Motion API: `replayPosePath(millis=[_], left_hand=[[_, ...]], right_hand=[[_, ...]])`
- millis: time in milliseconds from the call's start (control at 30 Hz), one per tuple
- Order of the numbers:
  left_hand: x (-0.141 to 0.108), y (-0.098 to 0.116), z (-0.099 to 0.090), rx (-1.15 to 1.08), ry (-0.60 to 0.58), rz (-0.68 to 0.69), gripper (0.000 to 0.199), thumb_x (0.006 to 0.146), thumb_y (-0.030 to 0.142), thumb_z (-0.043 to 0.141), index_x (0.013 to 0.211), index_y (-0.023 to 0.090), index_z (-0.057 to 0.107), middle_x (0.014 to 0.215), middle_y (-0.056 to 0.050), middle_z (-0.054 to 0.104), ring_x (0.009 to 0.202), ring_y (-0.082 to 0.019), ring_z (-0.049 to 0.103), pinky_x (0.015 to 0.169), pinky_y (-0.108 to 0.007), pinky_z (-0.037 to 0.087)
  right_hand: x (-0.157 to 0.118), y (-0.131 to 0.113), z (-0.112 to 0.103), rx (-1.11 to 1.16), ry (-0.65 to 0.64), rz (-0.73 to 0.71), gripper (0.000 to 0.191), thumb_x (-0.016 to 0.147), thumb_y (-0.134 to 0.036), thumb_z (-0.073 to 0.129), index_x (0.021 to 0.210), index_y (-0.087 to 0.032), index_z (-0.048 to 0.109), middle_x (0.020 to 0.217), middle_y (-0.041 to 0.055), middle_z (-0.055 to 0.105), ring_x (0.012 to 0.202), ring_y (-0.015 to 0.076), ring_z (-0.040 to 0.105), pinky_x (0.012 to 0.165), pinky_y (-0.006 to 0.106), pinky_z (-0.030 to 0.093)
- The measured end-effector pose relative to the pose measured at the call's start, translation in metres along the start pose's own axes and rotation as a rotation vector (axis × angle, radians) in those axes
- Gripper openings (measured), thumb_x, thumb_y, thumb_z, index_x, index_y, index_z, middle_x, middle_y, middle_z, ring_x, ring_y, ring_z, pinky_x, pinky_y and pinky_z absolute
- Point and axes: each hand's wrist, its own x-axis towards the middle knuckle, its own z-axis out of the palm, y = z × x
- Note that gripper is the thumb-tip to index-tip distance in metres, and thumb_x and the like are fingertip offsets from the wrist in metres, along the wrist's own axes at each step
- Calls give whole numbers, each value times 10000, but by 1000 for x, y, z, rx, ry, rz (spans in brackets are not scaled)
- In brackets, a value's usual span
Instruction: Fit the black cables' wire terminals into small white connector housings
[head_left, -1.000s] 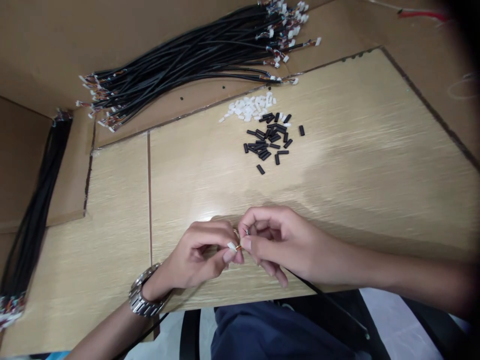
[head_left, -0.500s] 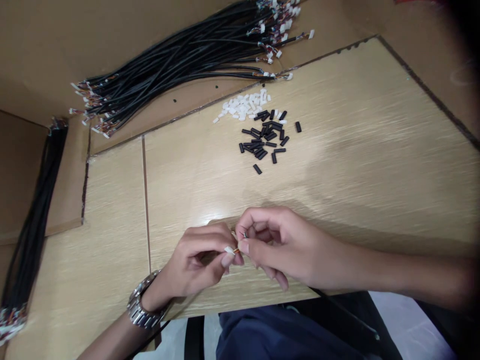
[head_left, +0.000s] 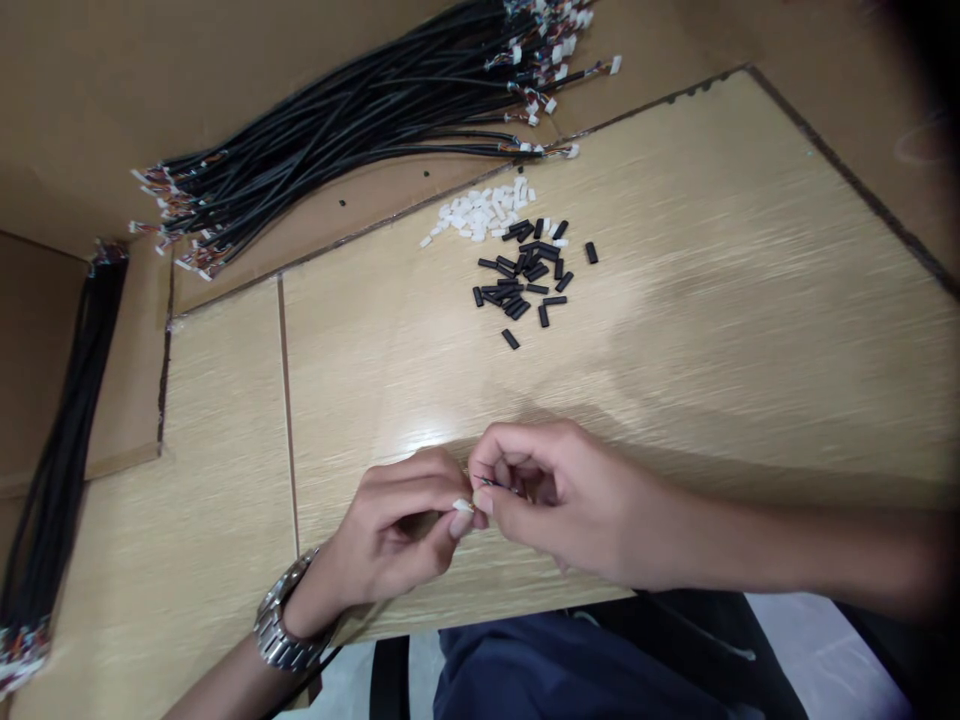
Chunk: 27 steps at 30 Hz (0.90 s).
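Observation:
Between the thumb and fingertips of my left hand [head_left: 412, 525] is a small white connector [head_left: 463, 506]. My right hand [head_left: 551, 495] pinches thin wires [head_left: 496, 486] right beside it, the fingertips of both hands nearly touching. A dark wire end sticks out over my right thumb, and a bit of yellow wire shows at the connector's edge. How far the wires sit in the connector is hidden by my fingers. Both hands are just above the near edge of the table [head_left: 390, 400].
Beyond my hands lie a pile of black sleeves [head_left: 525, 270] and a heap of white connector housings [head_left: 484, 210]. A big bundle of black cables [head_left: 337, 110] rests on cardboard at the back. Another cable bundle [head_left: 64, 430] lies along the left side.
My right fingertips have closed in on the connector, covering most of the orange-yellow wires that showed before. A dark wire now lies across my right thumb. The view has shifted slightly.

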Motion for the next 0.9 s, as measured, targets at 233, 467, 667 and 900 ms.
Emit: replayPosePath(millis=[233, 467, 667, 900], left_hand=[[-3, -1, 0, -19, -27, -68, 125, 881, 115, 581, 777, 163, 631, 722, -36, 597, 656, -132, 534, 592, -261, 433], [-4, -2, -1, -32, -16, -98, 140, 901, 116, 571, 781, 158, 630, 732, -39, 607, 675, -135, 547, 618, -269, 442], [-3, -3, 2, -22, 7, -102, 125, 907, 132, 571, 814, 156, 651, 737, -47, 612, 679, -146, 562, 615, -278, 450], [-7, -3, 1, -22, 12, -109, 117, 916, 136, 572, 843, 160, 661, 749, -47, 615, 691, -144, 560, 625, -281, 443]], right_hand=[[-1, -1, -1, -12, -46, 17, 87, 897, -200, 571, 814, -182, 550, 639, -55, 472, 570, 77, 414, 483, 199, 317], [-1, 1, 1, -121, 93, -48, 105, 929, -264, 569, 854, -196, 596, 648, -45, 544, 571, 85, 483, 508, 204, 385], [0, 2, 3, -186, 122, -103, 103, 931, -261, 570, 856, -194, 590, 664, -36, 565, 575, 89, 485, 484, 207, 351], [-2, 5, 1, -314, 122, -202, 94, 962, -267, 531, 904, -202, 566, 661, -54, 531, 520, 73, 432, 497, 217, 339]])
